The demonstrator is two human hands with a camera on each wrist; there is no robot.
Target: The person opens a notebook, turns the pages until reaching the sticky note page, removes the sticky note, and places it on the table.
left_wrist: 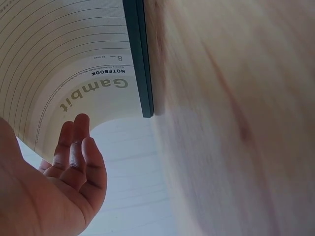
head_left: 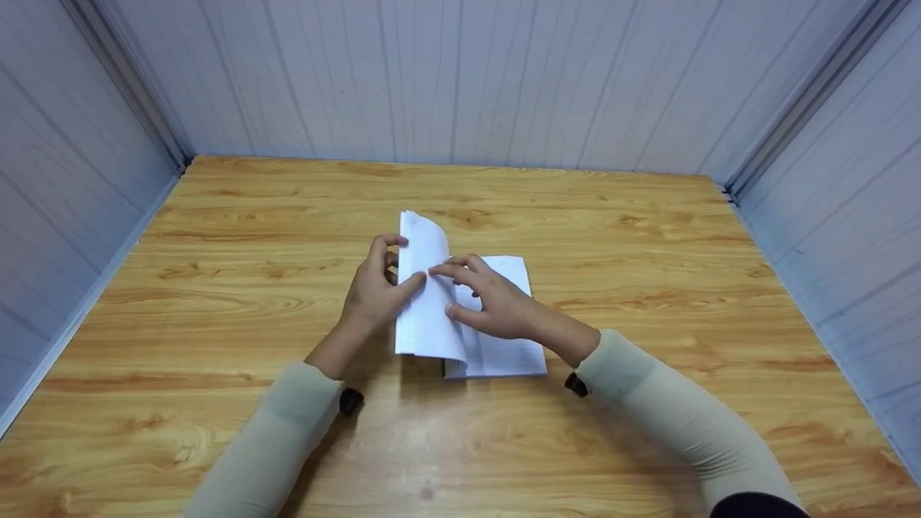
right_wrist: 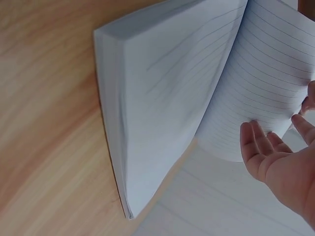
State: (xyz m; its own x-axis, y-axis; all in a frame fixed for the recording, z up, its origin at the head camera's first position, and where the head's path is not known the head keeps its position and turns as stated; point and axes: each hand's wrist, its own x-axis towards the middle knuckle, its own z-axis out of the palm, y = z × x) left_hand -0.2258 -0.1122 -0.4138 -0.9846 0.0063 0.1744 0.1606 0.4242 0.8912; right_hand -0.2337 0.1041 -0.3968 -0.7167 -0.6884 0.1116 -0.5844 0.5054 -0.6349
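Note:
An open notebook [head_left: 504, 357] with lined white pages lies on the table, its left part raised and bowed. My left hand [head_left: 378, 288] holds the raised pages [head_left: 424, 324] by their outer edge, thumb on the lined side and fingers behind. In the left wrist view, the back of the raised part [left_wrist: 78, 34] bears the print "Gambit NOTEBOOK", near a dark green spine [left_wrist: 139, 59]. My right hand [head_left: 496, 298] reaches over the notebook, its index fingertip at the raised page and its fingers loosely bent. In the right wrist view these fingers [right_wrist: 256, 147] lie against the lined page.
The wood-grain table [head_left: 252, 288] extends around the notebook on all sides. Pale panel walls [head_left: 460, 79] stand at the back, left and right. A dark round object [head_left: 755, 506] shows at the bottom right edge.

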